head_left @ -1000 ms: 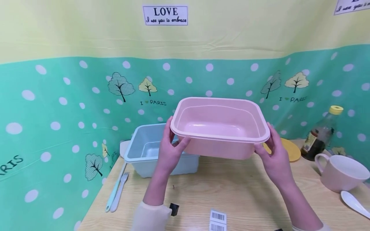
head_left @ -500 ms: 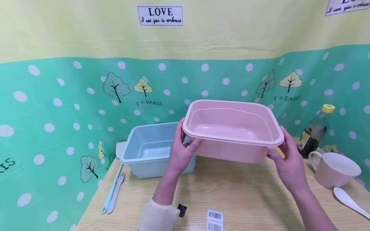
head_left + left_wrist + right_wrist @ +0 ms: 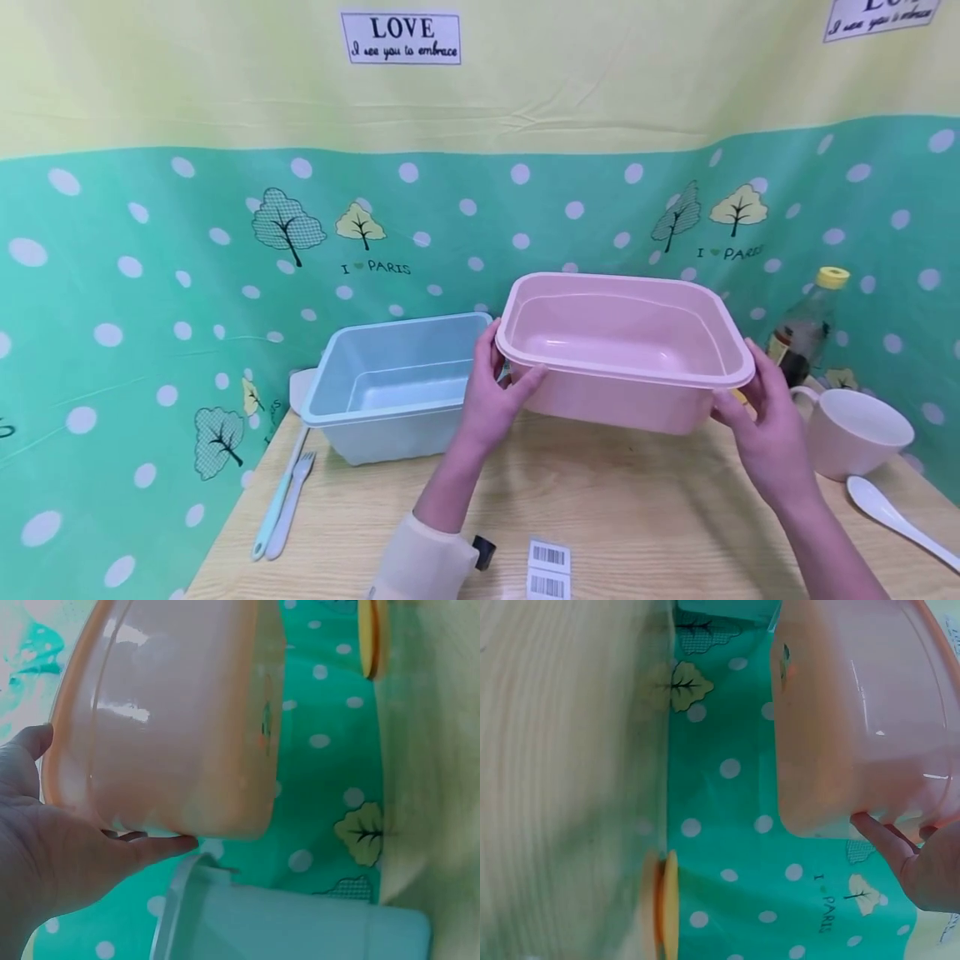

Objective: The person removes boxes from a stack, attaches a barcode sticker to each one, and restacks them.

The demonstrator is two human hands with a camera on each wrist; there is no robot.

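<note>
the left hand (image 3: 491, 400) and the right hand (image 3: 765, 417) are both grasping the pink tub (image 3: 622, 350) by its two ends, holding it up over the wooden table (image 3: 600, 517), just beside the blue tub (image 3: 390, 392).

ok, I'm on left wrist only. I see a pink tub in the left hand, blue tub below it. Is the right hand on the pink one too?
Observer: Yes. The right hand grips the far short end of the pink tub, fingers under its rim; the left hand holds the other end.
Operator: Is it on the table?
Observer: No. In the head view it hangs above the wooden table, to the right of the blue tub.
Operator: Anything inside the pink one?
Observer: Nothing shows; the head view looks straight into its bare floor.
Operator: What's to its right?
Observer: A pink mug with a white spoon beside it, and a bottle behind.
</note>
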